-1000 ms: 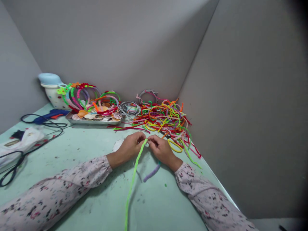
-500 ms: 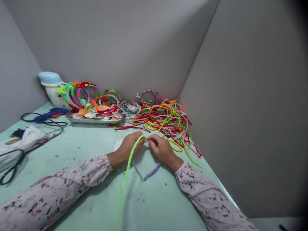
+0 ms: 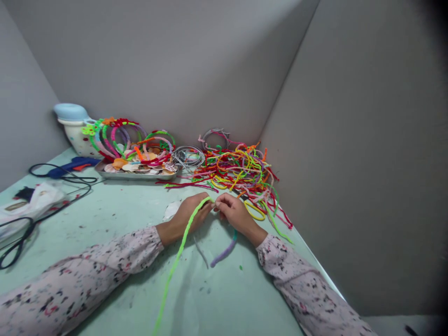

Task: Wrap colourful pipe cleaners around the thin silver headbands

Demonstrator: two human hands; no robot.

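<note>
Currently I log: left hand (image 3: 191,213) and right hand (image 3: 235,212) both pinching green pipe cleaner (image 3: 175,260); risk, I judge: loose tail snagging left sleeve (image 3: 105,266).

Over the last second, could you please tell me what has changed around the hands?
The green stem's loose tail swung toward the person's left. The left hand and right hand kept pinching its top end, close together. The pile and tray stayed put.

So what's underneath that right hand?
A purple fuzzy wire sticks out from beneath the right hand onto the table. Its upper end is covered by the hand. The fingers pinch a green wire.
</note>
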